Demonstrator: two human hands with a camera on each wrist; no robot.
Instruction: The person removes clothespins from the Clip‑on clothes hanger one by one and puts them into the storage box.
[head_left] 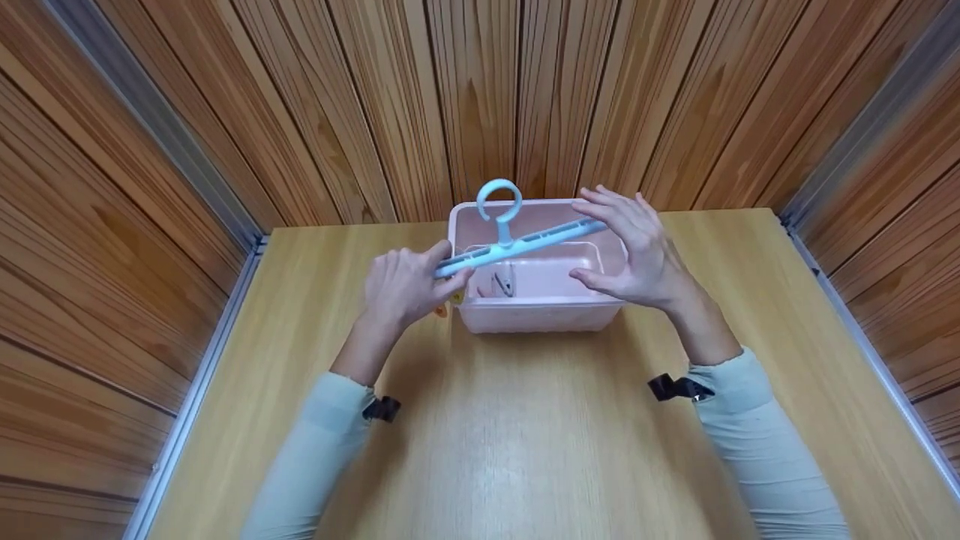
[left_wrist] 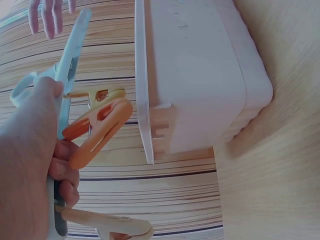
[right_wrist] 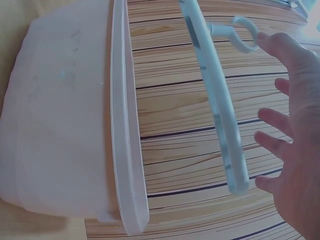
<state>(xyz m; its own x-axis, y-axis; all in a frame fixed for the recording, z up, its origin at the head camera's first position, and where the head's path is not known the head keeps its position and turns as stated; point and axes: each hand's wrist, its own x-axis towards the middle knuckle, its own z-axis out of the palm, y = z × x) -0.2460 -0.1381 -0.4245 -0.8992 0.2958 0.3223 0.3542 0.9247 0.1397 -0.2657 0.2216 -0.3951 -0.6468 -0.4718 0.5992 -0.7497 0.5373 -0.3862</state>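
Observation:
My left hand [head_left: 401, 285] grips one end of a light blue hanger [head_left: 532, 241], a straight bar with a ring-shaped hook standing up from its middle. The hanger is held over a pale pink plastic bin [head_left: 540, 316], tilted with its right end higher. From the gripped end hang an orange clothespin [left_wrist: 114, 127], a yellow one [left_wrist: 117, 93] and a cream clothespin [left_wrist: 112, 223]. Beside the other end is my right hand [head_left: 637, 251], fingers spread; in the right wrist view a gap shows between its fingers and the bar.
A small grey clip-like item [head_left: 502, 283] shows low in the bin's left part. The bin stands at the back of a light wooden table [head_left: 495, 450], close to the wood-panelled back wall [head_left: 487, 97]. Panelled walls with metal edging rise on both sides.

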